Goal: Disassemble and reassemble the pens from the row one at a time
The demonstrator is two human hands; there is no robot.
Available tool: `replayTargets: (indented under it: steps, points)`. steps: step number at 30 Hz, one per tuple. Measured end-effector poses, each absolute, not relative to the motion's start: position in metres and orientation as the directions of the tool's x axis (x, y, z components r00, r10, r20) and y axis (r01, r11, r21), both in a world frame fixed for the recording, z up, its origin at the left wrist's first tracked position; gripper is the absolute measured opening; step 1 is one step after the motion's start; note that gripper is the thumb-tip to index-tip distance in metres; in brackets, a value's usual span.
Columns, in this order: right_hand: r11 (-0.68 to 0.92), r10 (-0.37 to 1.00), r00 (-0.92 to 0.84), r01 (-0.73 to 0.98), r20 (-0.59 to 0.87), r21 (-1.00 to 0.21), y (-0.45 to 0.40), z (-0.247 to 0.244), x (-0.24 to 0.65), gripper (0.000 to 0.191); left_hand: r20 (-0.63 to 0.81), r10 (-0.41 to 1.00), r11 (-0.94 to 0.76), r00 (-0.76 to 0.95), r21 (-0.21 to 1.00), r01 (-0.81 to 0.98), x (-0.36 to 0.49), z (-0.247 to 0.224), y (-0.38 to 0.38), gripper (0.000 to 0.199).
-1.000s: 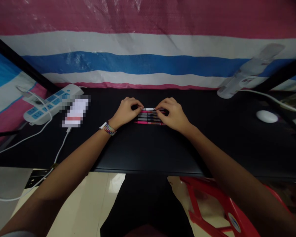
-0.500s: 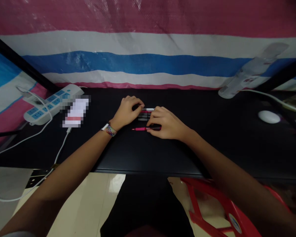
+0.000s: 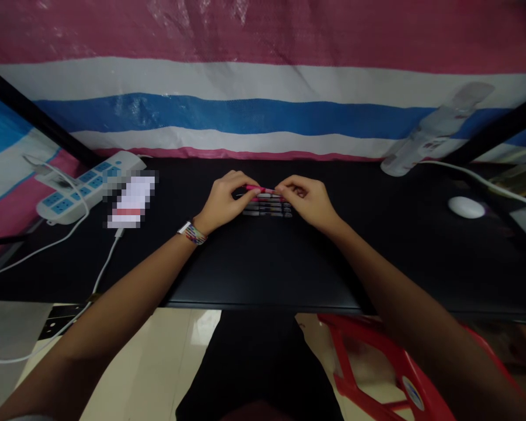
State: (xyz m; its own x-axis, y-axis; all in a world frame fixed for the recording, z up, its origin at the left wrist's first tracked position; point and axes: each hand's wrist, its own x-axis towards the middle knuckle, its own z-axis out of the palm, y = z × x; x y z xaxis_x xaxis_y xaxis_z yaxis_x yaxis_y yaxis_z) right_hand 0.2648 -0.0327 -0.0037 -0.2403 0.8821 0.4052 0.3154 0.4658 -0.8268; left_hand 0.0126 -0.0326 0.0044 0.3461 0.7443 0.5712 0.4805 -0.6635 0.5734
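Between my two hands a pink pen (image 3: pixel 267 190) lies crosswise, pinched at both ends. My left hand (image 3: pixel 228 200) has its thumb and forefinger closed on the left end. The right end sits in the fingertips of my right hand (image 3: pixel 309 199). Just below and nearer to me, several pens (image 3: pixel 267 208) lie side by side in a row on the black table (image 3: pixel 263 263). They look mostly clear or grey with dark ends, and one shows pink. My fingers cover part of the upper pens.
A white power strip (image 3: pixel 92 186) and a blurred phone (image 3: pixel 134 202) on a white cable lie to the left. A clear bottle (image 3: pixel 433 131) and a white mouse (image 3: pixel 466 207) stand at the right. Behind hangs a striped sheet (image 3: pixel 263 114). Below is a red stool (image 3: pixel 377 362).
The pink pen has gone from the near side of the row to its far side. My right hand moved away from me with it, and my left hand now grips its other end.
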Motion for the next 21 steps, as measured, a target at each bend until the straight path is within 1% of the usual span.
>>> replayTargets:
  steps: [2, 3, 6, 10, 14, 15, 16, 17, 19, 20, 21]
  points:
    - [0.329, 0.933, -0.213, 0.166, 0.292, -0.930, -0.0281, -0.0041, 0.2667, 0.025, 0.574, 0.760, -0.643, 0.305, 0.596, 0.480, 0.0113, 0.0044, -0.0309, 0.020]
    - [0.275, 0.945, -0.211, 0.096, 0.251, -0.957, -0.0268, -0.0040, 0.2672, 0.026, 0.574, 0.767, -0.633, 0.287, 0.607, 0.480, 0.0105, 0.0046, -0.0301, 0.020]
    - [0.204, 0.956, -0.210, -0.026, 0.205, -0.979, -0.0261, -0.0040, 0.2672, 0.026, 0.571, 0.780, -0.616, 0.256, 0.630, 0.472, 0.0084, 0.0053, -0.0282, 0.023]
    - [0.221, 0.957, -0.177, -0.060, 0.228, -0.973, -0.0264, -0.0053, 0.2654, 0.024, 0.552, 0.793, -0.606, 0.258, 0.667, 0.434, 0.0081, 0.0043, -0.0285, 0.035]
    - [0.244, 0.955, -0.162, -0.044, 0.248, -0.969, -0.0263, -0.0068, 0.2637, 0.025, 0.486, 0.841, -0.540, 0.236, 0.739, 0.403, 0.0089, -0.0003, -0.0296, 0.068]
    - [0.243, 0.955, -0.165, -0.036, 0.246, -0.969, -0.0263, -0.0075, 0.2634, 0.026, 0.467, 0.855, -0.518, 0.225, 0.760, 0.393, 0.0090, -0.0013, -0.0295, 0.072]
    - [0.240, 0.956, -0.168, -0.033, 0.243, -0.970, -0.0261, -0.0084, 0.2632, 0.027, 0.455, 0.864, -0.503, 0.216, 0.778, 0.375, 0.0091, -0.0021, -0.0290, 0.072]
    - [0.238, 0.956, -0.168, -0.038, 0.241, -0.970, -0.0258, -0.0095, 0.2630, 0.028, 0.452, 0.867, -0.498, 0.208, 0.792, 0.353, 0.0092, -0.0025, -0.0283, 0.065]
    - [0.233, 0.958, -0.159, -0.057, 0.239, -0.971, -0.0246, -0.0118, 0.2631, 0.029, 0.475, 0.857, -0.516, 0.201, 0.798, 0.312, 0.0093, -0.0026, -0.0266, 0.039]
    - [0.228, 0.960, -0.150, -0.068, 0.236, -0.971, -0.0239, -0.0128, 0.2633, 0.030, 0.492, 0.848, -0.531, 0.199, 0.793, 0.299, 0.0094, -0.0025, -0.0256, 0.032]
    - [0.221, 0.963, -0.140, -0.079, 0.231, -0.972, -0.0234, -0.0135, 0.2634, 0.030, 0.504, 0.841, -0.541, 0.197, 0.788, 0.293, 0.0093, -0.0024, -0.0249, 0.032]
